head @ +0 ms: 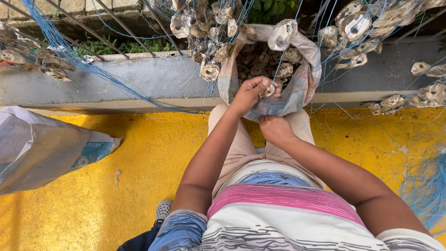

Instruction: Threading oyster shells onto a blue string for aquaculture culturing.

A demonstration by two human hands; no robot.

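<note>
- Fingers of the left hand (251, 90) pinch an oyster shell (268, 89) at the mouth of the open sack (297, 88).
- Her right hand (275, 128) is closed on the sack's near edge, just below.
- More shells (269, 62) fill the sack, which rests against her knees.
- Blue lines (60, 42) strung with shell clusters (209, 28) hang across the concrete ledge (139, 79), crowding the sack.
- Another sack (42, 148) lies on the yellow floor (139, 162), well apart.

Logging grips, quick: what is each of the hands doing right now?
Left hand: closed on an oyster shell over the open sack.
Right hand: closed, gripping the sack's near edge.
</note>
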